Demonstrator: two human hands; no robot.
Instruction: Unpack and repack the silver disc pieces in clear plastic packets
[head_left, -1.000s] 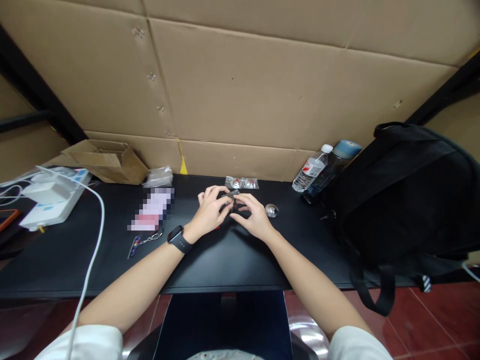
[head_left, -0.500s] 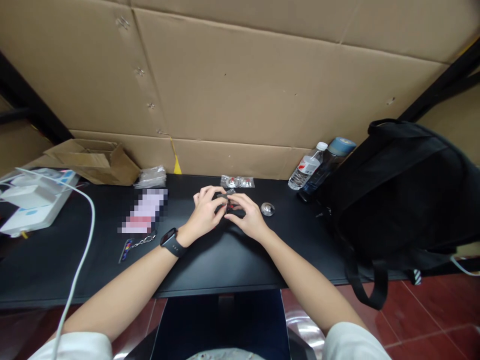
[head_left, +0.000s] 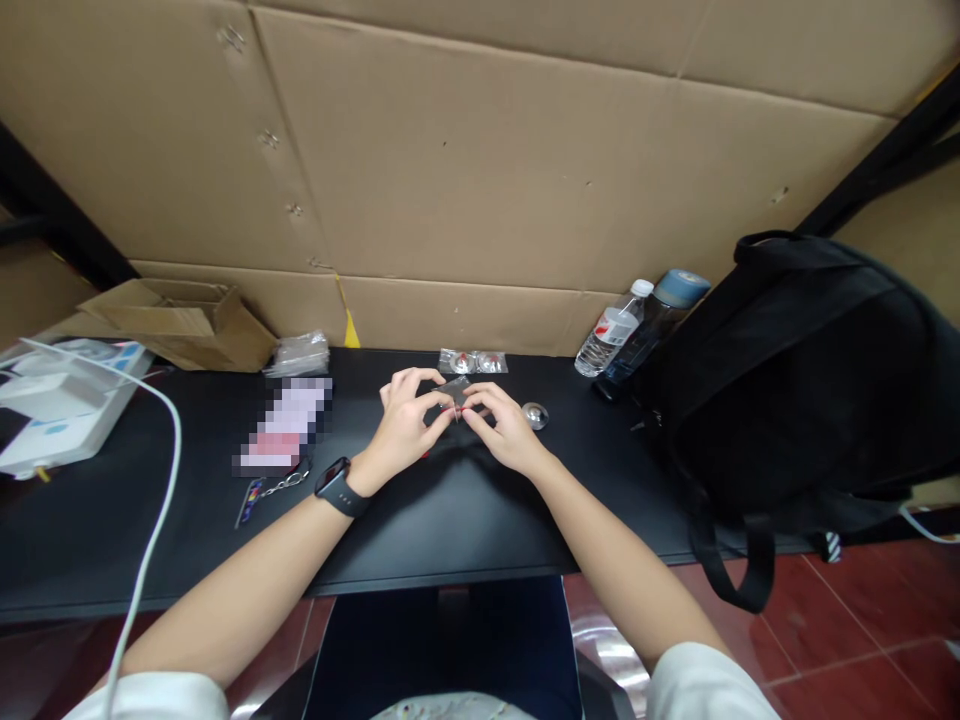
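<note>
Since the earlier frame, the right hand (head_left: 511, 432) has drawn its thumb and fingertips together. Between the hands, over the middle of the black table (head_left: 450, 535), is a small clear packet (head_left: 453, 386), glossy and see-through, with a thin red piece (head_left: 460, 410) on its near side. The left hand (head_left: 405, 418) pinches the packet; the right pinches the red piece. Just right lies a round silvery disc (head_left: 535, 416); farther off, two flat packets (head_left: 473, 362) with red spots.

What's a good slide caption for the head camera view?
Bare left hand and bare right hand handle a small clear plastic packet above a flat black tabletop.
</note>
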